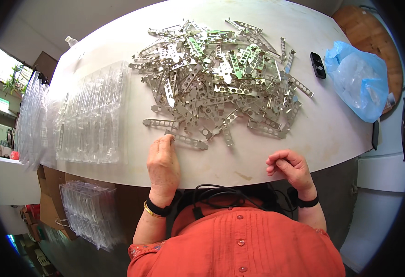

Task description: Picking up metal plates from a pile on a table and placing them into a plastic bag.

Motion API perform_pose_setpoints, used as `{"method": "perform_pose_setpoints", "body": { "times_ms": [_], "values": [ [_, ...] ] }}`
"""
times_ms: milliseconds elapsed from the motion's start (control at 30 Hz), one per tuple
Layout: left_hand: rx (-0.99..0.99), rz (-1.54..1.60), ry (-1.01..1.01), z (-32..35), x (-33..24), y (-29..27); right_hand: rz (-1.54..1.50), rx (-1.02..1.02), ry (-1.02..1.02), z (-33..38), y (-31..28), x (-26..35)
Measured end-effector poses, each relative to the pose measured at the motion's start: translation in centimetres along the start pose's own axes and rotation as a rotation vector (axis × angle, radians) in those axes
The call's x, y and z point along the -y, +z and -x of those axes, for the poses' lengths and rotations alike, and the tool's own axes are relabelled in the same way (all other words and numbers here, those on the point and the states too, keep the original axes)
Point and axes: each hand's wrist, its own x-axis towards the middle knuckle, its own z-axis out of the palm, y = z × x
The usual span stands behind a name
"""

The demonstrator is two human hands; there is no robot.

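A large heap of thin perforated metal brackets (221, 78) covers the middle of the white table (331, 129). My left hand (163, 166) lies flat near the front edge, its fingertips touching the end of one bracket (188, 141) at the near side of the heap. It grips nothing. At the table's front edge, my right hand (291, 167) is loosely curled and holds nothing. A clear plastic tray (91, 115) with long slots lies on the table to the left of my left hand.
A blue plastic bag (357, 78) and a small black object (318, 64) lie at the right end of the table. Stacks of clear trays (29, 120) stand at the left end, and more (89, 212) sit below the table. Black cables (225, 194) hang at my chest.
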Motion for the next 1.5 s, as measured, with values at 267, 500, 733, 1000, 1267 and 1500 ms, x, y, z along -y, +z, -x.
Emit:
{"method": "perform_pose_setpoints", "body": {
  "times_ms": [267, 500, 733, 1000, 1267, 1500],
  "values": [
    [0.002, -0.182, 0.118, -0.1, -1.9, -0.6, -0.001, -0.018, 0.006, 0.0, 0.2, 0.2],
    [0.168, -0.211, 0.212, 0.6, -2.7, 0.2, 0.006, -0.009, -0.002, -0.2, -0.1, 0.1],
    [0.240, -0.268, 0.223, -0.4, -3.1, -0.1, -0.008, 0.016, -0.010, 0.0, -0.2, 0.0],
    [0.239, -0.345, 0.267, -1.1, -2.8, -0.3, -0.022, 0.021, -0.006, 0.0, -0.1, 0.0],
    [-0.055, -0.229, 0.255, -1.0, -2.6, -1.3, 0.003, -0.016, 0.000, 0.0, 0.0, 0.0],
    [0.030, -0.273, 0.226, -0.9, -1.8, -1.7, 0.027, -0.045, -0.012, -0.1, 0.1, -0.4]
  ]
}}
